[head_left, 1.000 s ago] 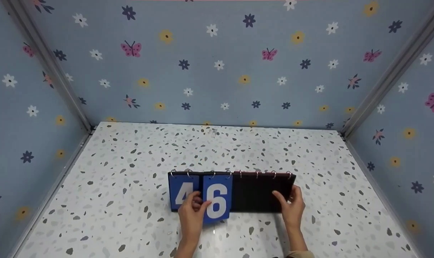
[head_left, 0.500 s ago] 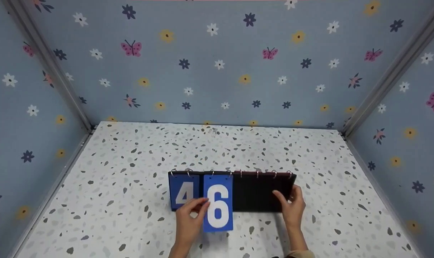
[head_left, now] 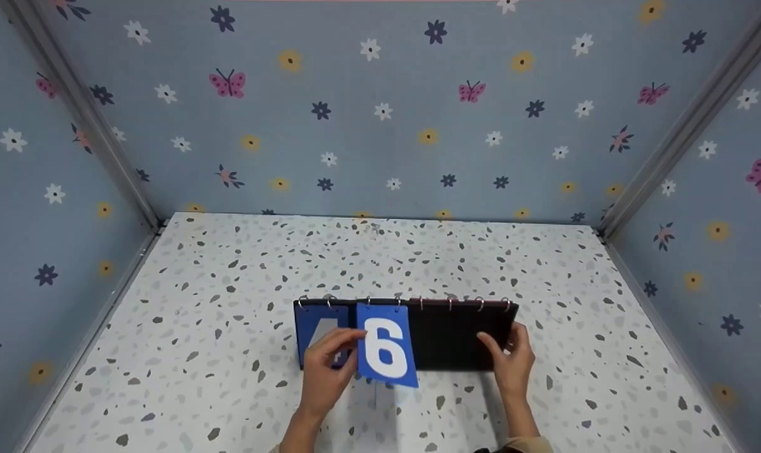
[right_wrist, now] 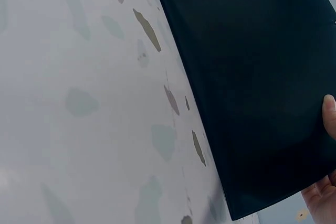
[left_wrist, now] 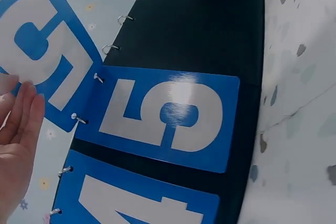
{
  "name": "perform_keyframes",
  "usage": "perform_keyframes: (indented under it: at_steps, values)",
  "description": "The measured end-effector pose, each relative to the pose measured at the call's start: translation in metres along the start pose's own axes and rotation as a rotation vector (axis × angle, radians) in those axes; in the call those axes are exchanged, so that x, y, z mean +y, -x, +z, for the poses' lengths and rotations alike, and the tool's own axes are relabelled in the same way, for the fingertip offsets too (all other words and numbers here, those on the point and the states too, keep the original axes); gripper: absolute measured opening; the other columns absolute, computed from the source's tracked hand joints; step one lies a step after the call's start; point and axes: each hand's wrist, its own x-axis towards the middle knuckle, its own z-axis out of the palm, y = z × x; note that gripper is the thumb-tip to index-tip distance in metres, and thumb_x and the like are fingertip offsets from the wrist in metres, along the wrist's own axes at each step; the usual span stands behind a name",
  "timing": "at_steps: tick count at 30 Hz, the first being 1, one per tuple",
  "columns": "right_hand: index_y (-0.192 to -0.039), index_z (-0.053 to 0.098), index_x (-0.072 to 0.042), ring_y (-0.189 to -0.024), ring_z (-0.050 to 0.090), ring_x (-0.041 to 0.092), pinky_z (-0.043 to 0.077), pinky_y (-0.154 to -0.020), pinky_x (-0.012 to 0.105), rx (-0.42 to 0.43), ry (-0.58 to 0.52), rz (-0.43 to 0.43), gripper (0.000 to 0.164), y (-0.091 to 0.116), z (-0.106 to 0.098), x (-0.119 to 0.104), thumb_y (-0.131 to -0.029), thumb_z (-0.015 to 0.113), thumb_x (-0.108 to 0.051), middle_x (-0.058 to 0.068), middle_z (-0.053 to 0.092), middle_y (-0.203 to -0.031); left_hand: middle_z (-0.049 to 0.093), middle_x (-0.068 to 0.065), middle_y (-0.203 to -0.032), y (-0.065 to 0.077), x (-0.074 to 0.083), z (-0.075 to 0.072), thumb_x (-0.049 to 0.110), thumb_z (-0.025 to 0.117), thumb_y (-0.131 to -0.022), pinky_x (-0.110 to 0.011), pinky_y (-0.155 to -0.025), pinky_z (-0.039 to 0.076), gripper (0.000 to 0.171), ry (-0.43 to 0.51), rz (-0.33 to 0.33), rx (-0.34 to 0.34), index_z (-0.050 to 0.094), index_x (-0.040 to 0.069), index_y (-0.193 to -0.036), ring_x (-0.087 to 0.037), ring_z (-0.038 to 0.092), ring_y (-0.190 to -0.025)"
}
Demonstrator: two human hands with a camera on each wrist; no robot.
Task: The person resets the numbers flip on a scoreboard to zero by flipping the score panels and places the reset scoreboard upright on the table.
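Note:
A black flip scoreboard (head_left: 456, 336) stands on the table, with metal rings along its top edge. My left hand (head_left: 330, 368) pinches the left edge of a blue number card (head_left: 387, 346) showing a white 6, swung out from the board and skewed to the right. In the left wrist view the raised card (left_wrist: 79, 51) shows a 5 on its underside, and another blue 5 card (left_wrist: 168, 116) lies flat on the board beneath. A blue 4 card (head_left: 311, 330) is partly hidden behind my left hand. My right hand (head_left: 516, 362) grips the board's right edge, thumb on the front.
The white speckled table (head_left: 229, 270) spreads around the board. Blue flowered panels (head_left: 380, 126) rise behind and on both sides, joined by grey corner posts (head_left: 94, 119).
The 6 card swung outward, then its lower edge rose and skewed right. My left hand shifted slightly left and away from me, covering more of the 4. The right hand stayed put.

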Motion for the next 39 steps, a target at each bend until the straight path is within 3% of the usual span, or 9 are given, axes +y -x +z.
perform_keyframes:
  at_steps: [6, 11, 17, 23, 26, 32, 39]
  values:
    - [-0.096, 0.054, 0.001, -0.072, 0.055, 0.018, 0.044, -0.064, 0.020, 0.017, -0.027, -0.030, 0.038, -0.002, 0.002, 0.007, -0.067, 0.077, -0.008, 0.011, 0.059, -0.082, 0.059, -0.016, -0.079, -0.026, 0.000, 0.000, -0.024, 0.063, -0.064, -0.021, -0.067, 0.045, 0.025, -0.158, 0.117, 0.106, 0.065, -0.007, -0.082, -0.017, 0.056, -0.073]
    - [-0.095, 0.054, -0.002, -0.072, 0.054, 0.012, 0.042, -0.064, 0.017, 0.030, 0.005, -0.029, 0.038, -0.001, 0.003, 0.007, -0.067, 0.078, -0.013, 0.006, 0.059, -0.081, 0.057, -0.016, -0.080, -0.045, -0.005, 0.002, -0.022, 0.066, -0.064, -0.022, -0.065, 0.045, 0.023, -0.226, 0.164, 0.162, 0.065, -0.006, -0.080, -0.020, 0.056, -0.071]
    - [-0.095, 0.055, -0.003, -0.070, 0.054, 0.013, 0.042, -0.063, 0.018, 0.033, 0.007, -0.032, 0.039, 0.001, 0.002, 0.004, -0.066, 0.078, -0.011, 0.007, 0.059, -0.080, 0.062, -0.014, -0.074, -0.063, -0.014, 0.010, -0.015, 0.068, -0.067, -0.028, -0.063, 0.046, 0.015, -0.285, 0.108, 0.227, 0.064, -0.006, -0.078, -0.021, 0.058, -0.068]
    - [-0.096, 0.055, -0.002, -0.069, 0.054, 0.013, 0.043, -0.062, 0.020, 0.028, 0.019, -0.022, 0.040, 0.001, 0.002, 0.003, -0.066, 0.078, -0.012, 0.008, 0.059, -0.080, 0.063, -0.009, -0.073, -0.073, -0.053, 0.010, -0.004, 0.071, -0.070, -0.023, -0.062, 0.045, 0.010, -0.309, 0.070, 0.278, 0.066, -0.001, -0.079, -0.018, 0.058, -0.064]
    - [-0.096, 0.055, -0.002, -0.069, 0.053, 0.013, 0.043, -0.062, 0.020, 0.027, 0.035, -0.005, 0.040, 0.001, 0.002, 0.003, -0.066, 0.078, -0.012, 0.008, 0.059, -0.079, 0.063, -0.007, -0.073, -0.076, -0.064, 0.011, 0.003, 0.070, -0.074, -0.023, -0.061, 0.045, 0.008, -0.333, 0.047, 0.290, 0.066, 0.000, -0.080, -0.017, 0.058, -0.064]
    - [-0.096, 0.055, 0.000, -0.071, 0.055, 0.020, 0.044, -0.063, 0.024, 0.008, 0.028, 0.016, 0.041, 0.000, -0.001, -0.003, -0.066, 0.078, -0.014, 0.010, 0.060, -0.080, 0.062, -0.007, -0.073, -0.082, -0.077, 0.012, 0.008, 0.069, -0.076, -0.025, -0.058, 0.045, 0.012, -0.435, -0.014, 0.266, 0.066, -0.001, -0.082, -0.014, 0.056, -0.063]
    - [-0.095, 0.053, 0.008, -0.072, 0.055, 0.031, 0.045, -0.065, 0.035, 0.009, 0.021, -0.007, 0.038, 0.004, -0.004, -0.035, -0.067, 0.076, -0.002, 0.019, 0.059, -0.081, 0.060, -0.008, -0.069, -0.086, -0.077, 0.015, 0.011, 0.068, -0.078, -0.029, -0.054, 0.042, 0.017, -0.653, -0.200, 0.182, 0.067, -0.003, -0.088, -0.015, 0.052, -0.059]
